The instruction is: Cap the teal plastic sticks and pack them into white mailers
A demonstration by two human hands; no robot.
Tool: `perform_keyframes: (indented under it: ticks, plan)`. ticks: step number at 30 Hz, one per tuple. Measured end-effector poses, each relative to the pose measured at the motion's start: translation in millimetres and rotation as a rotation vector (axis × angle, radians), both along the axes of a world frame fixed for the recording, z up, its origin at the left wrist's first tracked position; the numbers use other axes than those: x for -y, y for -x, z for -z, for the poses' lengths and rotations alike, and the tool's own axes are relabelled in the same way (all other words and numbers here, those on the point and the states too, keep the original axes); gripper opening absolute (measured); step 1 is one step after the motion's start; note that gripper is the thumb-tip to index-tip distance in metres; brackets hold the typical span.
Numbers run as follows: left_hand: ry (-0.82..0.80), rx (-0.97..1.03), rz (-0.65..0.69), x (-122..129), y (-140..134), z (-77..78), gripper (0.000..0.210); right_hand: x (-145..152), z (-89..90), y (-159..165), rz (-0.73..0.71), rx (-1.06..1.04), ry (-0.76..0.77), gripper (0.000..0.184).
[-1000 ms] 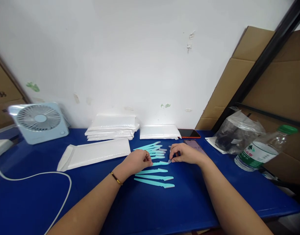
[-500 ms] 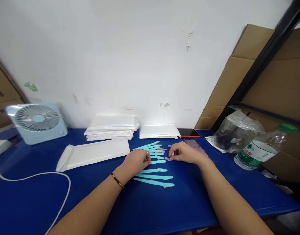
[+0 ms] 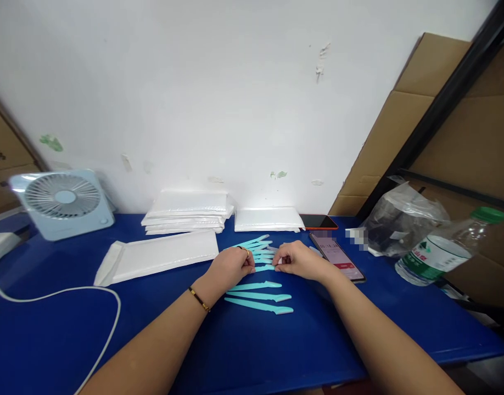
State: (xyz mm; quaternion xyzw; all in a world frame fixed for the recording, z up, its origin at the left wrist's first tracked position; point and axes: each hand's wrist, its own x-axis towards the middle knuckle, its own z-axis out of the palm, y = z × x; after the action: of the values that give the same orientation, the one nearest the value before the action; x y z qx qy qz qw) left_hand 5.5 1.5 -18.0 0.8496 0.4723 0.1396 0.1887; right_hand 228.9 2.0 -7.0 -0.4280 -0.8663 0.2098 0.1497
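Observation:
My left hand [image 3: 234,267] is closed on a turquoise eyebrow razor [image 3: 263,268], its blade end sticking out to the right. At that end my right hand [image 3: 295,260] pinches; a bit of a small clear cap shows at its fingers, and how the cap sits on the blade is hidden. Nearer to me, three more eyebrow razors [image 3: 258,297] lie spread on the table with blade ends to the right. Beyond my hands several others [image 3: 252,241] are fanned out, partly covered by my fingers.
Padded white mailers [image 3: 186,206] are stacked by the wall, with one mailer [image 3: 165,255] lying at left. A fan [image 3: 65,203] and white cable [image 3: 117,312] are at left. Right of my hands are a lit phone [image 3: 338,257], a dark phone [image 3: 318,221], a plastic bag [image 3: 400,219] and a bottle [image 3: 445,252].
My right hand has moved left, from beside the clear caps to the blade end of the razor in my left hand. More of the lit phone now shows.

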Motion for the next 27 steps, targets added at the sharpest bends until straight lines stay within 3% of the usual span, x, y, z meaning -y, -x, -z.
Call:
perform_keyframes:
  ticks: [6, 9, 12, 15, 19, 23, 27]
  plan:
    - [-0.092, -0.071, -0.018, -4, 4, -2.8, 0.013, -3, -6.6, -6, 0.003, -0.024, -0.060, 0.015]
    - [-0.158, -0.039, -0.064, 0, 4, -11.3, 0.022, -6, -20.1, -35, 0.206, -0.075, -0.158, 0.020]
    - [-0.042, 0.023, 0.020, 9, 3, -19.7, 0.024, -10, -29.0, -66, 0.384, 0.011, -0.215, 0.021]
    - [0.083, 0.021, 0.170, 15, 2, -20.3, 0.023, -16, -24.4, -79, 0.416, 0.178, -0.141, 0.022]
    - [0.113, -0.022, 0.149, 14, 0, -11.6, 0.015, -22, -8.3, -69, 0.454, 0.300, -0.065, 0.024]
    - [0.097, -0.021, 0.119, 10, -2, -8.0, 0.014, -18, -1.8, -47, 0.440, 0.153, 0.118, 0.012]
    - [0.059, -0.047, 0.104, 10, -1, -10.9, 0.013, -9, -6.3, -37, 0.295, -0.003, 0.281, 0.022]
